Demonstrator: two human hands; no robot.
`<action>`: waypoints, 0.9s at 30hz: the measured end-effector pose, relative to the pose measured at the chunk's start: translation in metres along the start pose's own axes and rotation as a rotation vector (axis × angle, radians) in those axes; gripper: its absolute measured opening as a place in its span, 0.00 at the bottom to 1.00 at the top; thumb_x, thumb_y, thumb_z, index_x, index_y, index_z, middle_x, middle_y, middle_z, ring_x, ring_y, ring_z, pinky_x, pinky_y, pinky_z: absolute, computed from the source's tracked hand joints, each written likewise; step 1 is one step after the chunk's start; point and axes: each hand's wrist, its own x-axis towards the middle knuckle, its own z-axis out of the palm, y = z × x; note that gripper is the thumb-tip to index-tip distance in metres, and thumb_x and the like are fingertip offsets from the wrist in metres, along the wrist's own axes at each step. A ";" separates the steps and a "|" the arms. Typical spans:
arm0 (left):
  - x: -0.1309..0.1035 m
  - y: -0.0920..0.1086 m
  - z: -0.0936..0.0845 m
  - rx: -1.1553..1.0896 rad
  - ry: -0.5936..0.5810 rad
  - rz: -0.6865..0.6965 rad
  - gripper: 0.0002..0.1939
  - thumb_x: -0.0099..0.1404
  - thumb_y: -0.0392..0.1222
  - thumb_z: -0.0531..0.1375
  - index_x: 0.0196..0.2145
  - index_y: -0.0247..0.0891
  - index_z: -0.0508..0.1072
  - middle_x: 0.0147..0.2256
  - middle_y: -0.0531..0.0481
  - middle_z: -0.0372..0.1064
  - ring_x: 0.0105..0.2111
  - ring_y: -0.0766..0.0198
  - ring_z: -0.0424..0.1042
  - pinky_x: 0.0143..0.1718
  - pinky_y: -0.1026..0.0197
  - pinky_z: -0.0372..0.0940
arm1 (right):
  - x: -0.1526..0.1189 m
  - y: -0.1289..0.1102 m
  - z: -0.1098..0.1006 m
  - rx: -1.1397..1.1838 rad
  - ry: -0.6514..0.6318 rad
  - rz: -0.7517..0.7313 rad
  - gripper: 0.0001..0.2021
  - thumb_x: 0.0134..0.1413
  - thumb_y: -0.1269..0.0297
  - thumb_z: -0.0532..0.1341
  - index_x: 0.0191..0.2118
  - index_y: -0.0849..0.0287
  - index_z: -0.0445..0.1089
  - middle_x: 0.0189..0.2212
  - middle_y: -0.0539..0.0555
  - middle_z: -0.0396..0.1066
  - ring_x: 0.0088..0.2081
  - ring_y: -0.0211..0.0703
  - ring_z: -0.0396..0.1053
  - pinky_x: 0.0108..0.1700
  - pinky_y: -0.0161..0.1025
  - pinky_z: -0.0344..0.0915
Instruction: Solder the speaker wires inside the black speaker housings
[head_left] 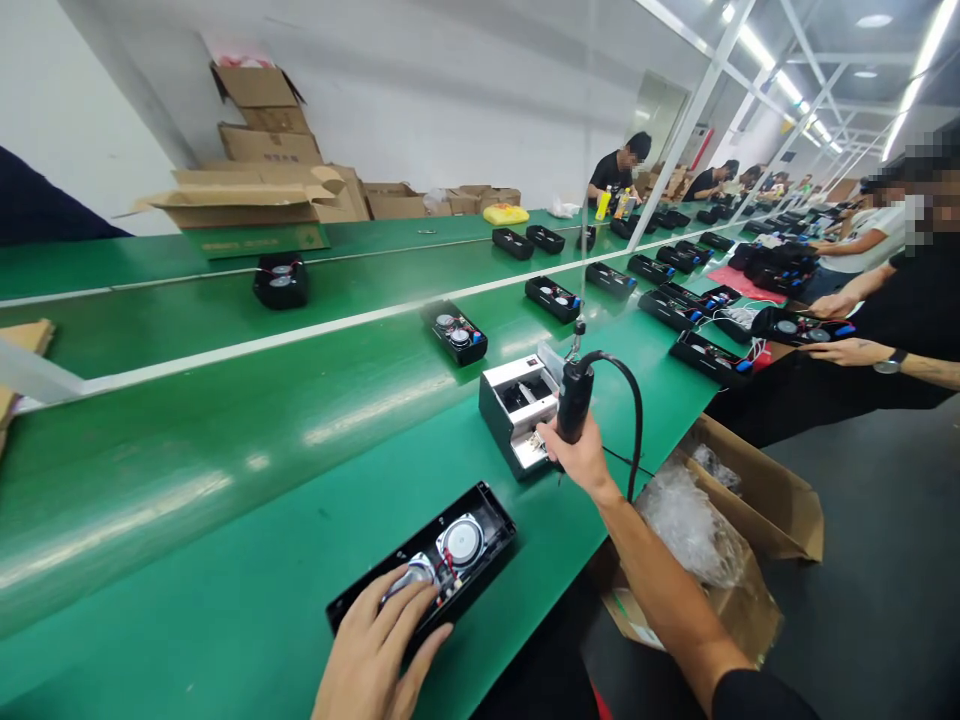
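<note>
One green table point(247, 590) carries a near black speaker housing point(480, 560), the left hand point(382, 640) resting on it; right of it, the right hand point(577, 445) grips an electric screwdriver point(574, 400) (cord looping right).

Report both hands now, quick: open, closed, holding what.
Left hand: open, fingers over the black speaker box, not closed around it.
Right hand: closed, holding the black corded tool upright.

One speaker point(422, 570) partly behind the left hand's fingers point(411, 606)
</note>
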 end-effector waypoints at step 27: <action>0.012 0.033 0.038 -0.014 -0.299 -0.118 0.12 0.79 0.38 0.54 0.42 0.42 0.77 0.33 0.52 0.77 0.35 0.58 0.75 0.54 0.48 0.64 | -0.099 -0.027 0.075 0.500 -0.286 -0.036 0.20 0.66 0.56 0.70 0.52 0.45 0.58 0.25 0.38 0.66 0.14 0.32 0.58 0.17 0.34 0.57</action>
